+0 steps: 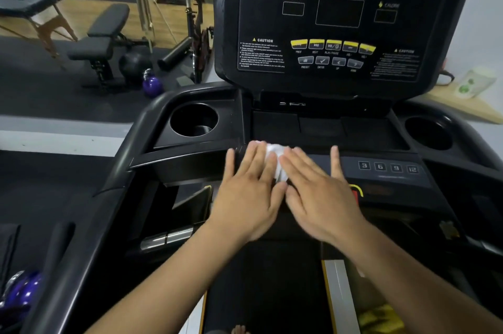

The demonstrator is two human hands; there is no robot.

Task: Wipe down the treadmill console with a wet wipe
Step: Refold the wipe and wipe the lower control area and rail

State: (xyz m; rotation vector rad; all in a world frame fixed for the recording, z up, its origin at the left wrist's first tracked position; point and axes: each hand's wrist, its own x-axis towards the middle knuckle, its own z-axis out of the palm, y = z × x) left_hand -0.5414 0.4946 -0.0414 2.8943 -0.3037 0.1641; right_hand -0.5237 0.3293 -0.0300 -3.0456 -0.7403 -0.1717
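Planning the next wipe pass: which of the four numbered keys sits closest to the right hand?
The key marked 3, leftmost in the row; 6, 9 and 12 lie farther from the right hand.

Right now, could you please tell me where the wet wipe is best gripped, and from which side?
Pinch the bunched white fold of the wet wipe showing between the left hand and right hand, coming from above: it lies crumpled on the console.
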